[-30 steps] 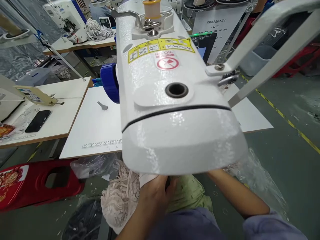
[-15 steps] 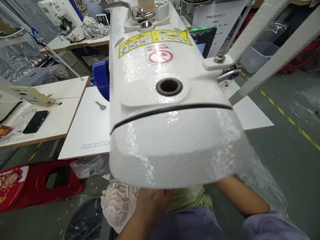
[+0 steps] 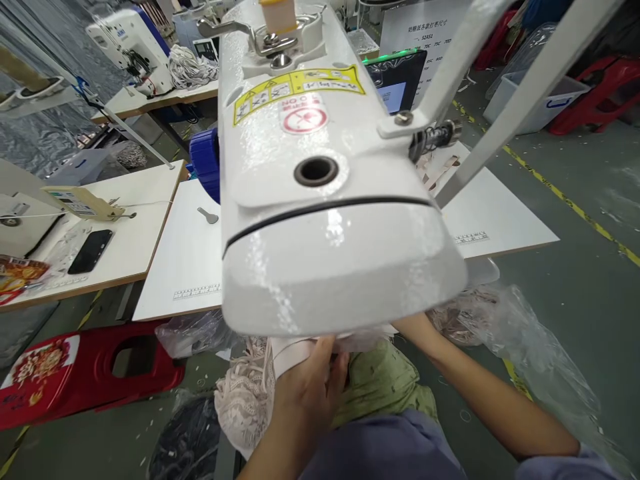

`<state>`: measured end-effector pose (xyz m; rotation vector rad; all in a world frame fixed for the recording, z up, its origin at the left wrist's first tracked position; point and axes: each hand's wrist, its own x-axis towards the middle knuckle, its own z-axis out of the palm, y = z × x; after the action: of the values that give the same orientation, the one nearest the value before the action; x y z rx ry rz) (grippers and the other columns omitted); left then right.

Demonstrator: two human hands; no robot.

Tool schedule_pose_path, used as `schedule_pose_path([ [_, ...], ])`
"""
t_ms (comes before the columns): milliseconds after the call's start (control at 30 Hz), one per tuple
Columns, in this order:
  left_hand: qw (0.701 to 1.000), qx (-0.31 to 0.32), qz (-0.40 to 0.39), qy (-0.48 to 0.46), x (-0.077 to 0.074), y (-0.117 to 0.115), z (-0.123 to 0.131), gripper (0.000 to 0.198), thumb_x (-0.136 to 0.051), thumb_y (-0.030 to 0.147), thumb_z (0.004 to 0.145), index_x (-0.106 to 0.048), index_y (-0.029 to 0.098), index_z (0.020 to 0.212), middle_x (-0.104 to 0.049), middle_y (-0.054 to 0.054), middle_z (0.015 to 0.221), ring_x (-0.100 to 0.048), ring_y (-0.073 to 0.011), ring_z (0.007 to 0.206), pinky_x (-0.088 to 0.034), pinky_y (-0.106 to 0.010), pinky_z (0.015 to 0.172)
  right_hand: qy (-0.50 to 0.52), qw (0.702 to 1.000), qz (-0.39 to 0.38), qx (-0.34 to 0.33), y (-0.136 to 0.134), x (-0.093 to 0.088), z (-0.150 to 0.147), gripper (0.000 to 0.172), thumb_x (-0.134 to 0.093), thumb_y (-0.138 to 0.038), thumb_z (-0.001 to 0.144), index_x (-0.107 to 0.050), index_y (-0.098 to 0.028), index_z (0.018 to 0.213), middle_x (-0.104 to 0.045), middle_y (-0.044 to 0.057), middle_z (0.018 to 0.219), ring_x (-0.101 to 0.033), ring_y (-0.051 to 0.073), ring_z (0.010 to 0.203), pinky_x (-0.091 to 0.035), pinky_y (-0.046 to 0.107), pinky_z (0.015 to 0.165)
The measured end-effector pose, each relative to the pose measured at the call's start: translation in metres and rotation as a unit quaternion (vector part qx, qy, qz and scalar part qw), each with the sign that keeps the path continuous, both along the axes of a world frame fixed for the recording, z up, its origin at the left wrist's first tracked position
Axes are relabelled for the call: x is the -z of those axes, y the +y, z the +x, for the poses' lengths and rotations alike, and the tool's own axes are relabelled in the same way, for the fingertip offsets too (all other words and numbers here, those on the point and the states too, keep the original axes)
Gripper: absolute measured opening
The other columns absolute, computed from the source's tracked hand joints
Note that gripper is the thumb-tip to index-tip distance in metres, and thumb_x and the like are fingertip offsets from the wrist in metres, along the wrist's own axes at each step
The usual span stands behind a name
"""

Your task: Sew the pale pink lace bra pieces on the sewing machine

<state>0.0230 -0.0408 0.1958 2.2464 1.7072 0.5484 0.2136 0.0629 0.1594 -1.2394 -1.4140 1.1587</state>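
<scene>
A white sewing machine head (image 3: pixel 340 267) fills the middle of the view and hides part of the work below it. My left hand (image 3: pixel 310 383) is under its near edge, thumb and fingers closed on a pale pink fabric piece (image 3: pixel 290 355). To the right, my right hand (image 3: pixel 413 328) reaches in beneath the machine; its fingers are hidden. A bundle of beige lace trim (image 3: pixel 245 400) hangs just left of my left hand. Green patterned cloth (image 3: pixel 385 383) lies over my lap, below both hands.
A white tabletop (image 3: pixel 175 247) with printed rulers extends on both sides of the machine. On the left table are a black phone (image 3: pixel 90 252) and a cream control box (image 3: pixel 83 202). A red stool (image 3: pixel 95 373) stands lower left; clear plastic bags (image 3: pixel 535 353) hang at right.
The view has shifted, so the machine head sits higher and my hands show more. The pale pink fabric in my left hand has come into sight, and more of my right forearm is visible.
</scene>
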Motion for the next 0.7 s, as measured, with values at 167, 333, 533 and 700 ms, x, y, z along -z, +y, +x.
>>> schedule_pose_path([
  [167,1.000,-0.006,0.018,0.010,0.001,0.001,0.000,0.049,-0.045,0.035,0.100,-0.047,0.020,0.146,-0.075,-0.008,0.093,-0.072,-0.0206,0.074,-0.054,-0.024,0.058,0.000,1.000,0.015,0.006,-0.003,0.003,0.003,0.023,-0.059,-0.047,0.088,-0.066,-0.027,0.097,-0.065,0.009,0.104,-0.060,0.027,0.093,-0.054,0.042,0.080],
  [333,1.000,-0.002,0.025,0.016,0.001,0.002,0.006,0.049,-0.045,0.034,0.100,-0.046,0.020,0.147,-0.075,-0.009,0.093,-0.071,-0.0214,0.073,-0.055,-0.025,0.057,-0.006,1.000,0.017,-0.001,-0.005,0.001,0.004,0.025,-0.059,-0.049,0.089,-0.065,-0.026,0.096,-0.065,0.009,0.107,-0.061,0.025,0.092,-0.053,0.040,0.079],
  [533,1.000,0.000,0.008,0.002,-0.003,0.004,0.011,0.048,-0.046,0.034,0.100,-0.048,0.020,0.146,-0.073,-0.012,0.100,-0.072,-0.0208,0.073,-0.054,-0.023,0.053,0.000,0.999,0.019,-0.029,-0.010,-0.007,0.004,0.025,-0.056,-0.049,0.091,-0.065,-0.026,0.096,-0.064,0.008,0.107,-0.061,0.022,0.087,-0.054,0.034,0.076],
  [700,0.999,0.007,0.036,-0.002,0.001,0.005,0.012,0.046,-0.047,0.030,0.099,-0.050,0.018,0.143,-0.071,-0.017,0.112,-0.070,-0.0294,0.104,-0.060,-0.031,0.073,0.003,0.999,0.007,-0.042,-0.014,-0.009,0.001,0.027,-0.056,-0.047,0.091,-0.064,-0.024,0.100,-0.064,0.007,0.109,-0.061,0.020,0.089,-0.053,0.033,0.081],
])
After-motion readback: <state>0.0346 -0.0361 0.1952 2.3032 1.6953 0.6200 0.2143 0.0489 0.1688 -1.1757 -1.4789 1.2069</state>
